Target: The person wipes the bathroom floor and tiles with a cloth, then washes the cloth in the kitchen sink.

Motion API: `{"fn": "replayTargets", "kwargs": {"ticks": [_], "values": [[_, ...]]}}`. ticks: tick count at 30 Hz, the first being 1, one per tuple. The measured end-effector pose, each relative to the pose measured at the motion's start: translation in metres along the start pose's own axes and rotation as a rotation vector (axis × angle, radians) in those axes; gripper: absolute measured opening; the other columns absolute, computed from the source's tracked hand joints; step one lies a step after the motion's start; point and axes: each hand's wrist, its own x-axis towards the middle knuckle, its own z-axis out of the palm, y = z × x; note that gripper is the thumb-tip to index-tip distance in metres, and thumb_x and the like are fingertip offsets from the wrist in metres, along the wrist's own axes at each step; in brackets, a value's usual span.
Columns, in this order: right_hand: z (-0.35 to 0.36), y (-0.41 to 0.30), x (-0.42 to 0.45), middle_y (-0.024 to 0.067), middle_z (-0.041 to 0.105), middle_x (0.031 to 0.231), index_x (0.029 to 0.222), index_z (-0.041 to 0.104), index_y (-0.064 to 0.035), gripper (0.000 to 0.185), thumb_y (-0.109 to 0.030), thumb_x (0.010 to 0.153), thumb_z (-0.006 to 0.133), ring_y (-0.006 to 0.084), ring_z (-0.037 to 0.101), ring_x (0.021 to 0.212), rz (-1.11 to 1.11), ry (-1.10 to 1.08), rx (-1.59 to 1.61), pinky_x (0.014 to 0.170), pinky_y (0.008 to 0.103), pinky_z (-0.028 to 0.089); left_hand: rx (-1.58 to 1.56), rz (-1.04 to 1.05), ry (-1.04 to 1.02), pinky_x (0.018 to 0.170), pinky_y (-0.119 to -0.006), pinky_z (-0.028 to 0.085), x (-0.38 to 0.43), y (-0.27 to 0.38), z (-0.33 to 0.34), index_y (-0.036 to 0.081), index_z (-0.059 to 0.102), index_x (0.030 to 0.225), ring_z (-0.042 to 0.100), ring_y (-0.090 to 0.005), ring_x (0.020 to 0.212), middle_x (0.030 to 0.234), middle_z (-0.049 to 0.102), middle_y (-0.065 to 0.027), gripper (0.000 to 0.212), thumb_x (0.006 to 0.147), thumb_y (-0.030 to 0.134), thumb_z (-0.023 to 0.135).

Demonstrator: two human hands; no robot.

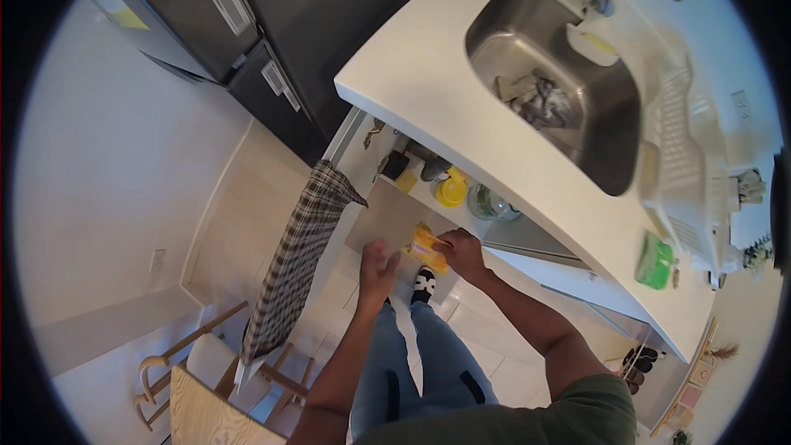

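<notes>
My right hand [462, 252] grips the upper right side of a crumpled yellow plastic packet [426, 246], which bears writing. The packet is above the floor in front of the opened sink cabinet, over my patterned shoe. To its left is my left hand [378, 269], slightly blurred, with the thumb apart from the fingers and nothing visible in it. Inside the cabinet, beyond both hands, a yellow-lidded container [451, 192] stands beside a clear plastic bottle [492, 203]. A black object [395, 165] and a yellow sponge-like block [406, 182] are further left.
An open cabinet door on my left carries a checkered cloth [296, 259]. Above the cabinet juts the white countertop [401, 68] with a steel sink [609, 154] holding wet cloth [541, 99]. A dark refrigerator [290, 18] stands beyond; a wooden table [207, 414] and chairs are behind the door.
</notes>
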Motion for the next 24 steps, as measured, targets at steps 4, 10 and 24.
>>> {"fn": "replayTargets", "kwargs": {"ticks": [4,10,24], "values": [[0.115,0.094,0.058,0.0131,0.062,0.071,0.075,0.063,-0.0039,0.022,-0.024,0.068,0.066,0.0293,0.061,0.068,0.280,0.049,0.019,0.062,0.0379,0.048,-0.018,-0.205,-0.023,0.073,-0.031,0.046,-0.001,-0.081,0.002,0.002,0.043,0.111,0.052,-0.0178,0.085,0.100,0.053,-0.0135,0.041,0.078,0.011,0.064],[0.212,0.173,0.149,0.0153,0.062,0.072,0.077,0.061,-0.0030,0.018,-0.020,0.071,0.059,0.0327,0.061,0.068,0.259,0.169,-0.226,0.063,0.0415,0.049,-0.084,0.016,0.065,0.068,-0.027,0.048,0.112,-0.250,0.064,0.003,0.050,0.107,0.054,-0.0160,0.089,0.099,0.052,-0.0100,0.029,0.081,0.010,0.060],[0.238,0.229,0.278,0.0228,0.061,0.091,0.088,0.061,0.0005,0.019,-0.012,0.080,0.049,0.0354,0.060,0.089,0.174,0.010,-0.571,0.077,0.0407,0.049,0.339,0.300,0.177,0.075,-0.038,0.045,0.315,-0.339,0.197,0.005,0.055,0.102,0.052,-0.0315,0.086,0.096,0.050,-0.0171,0.043,0.062,0.005,0.072]]}}
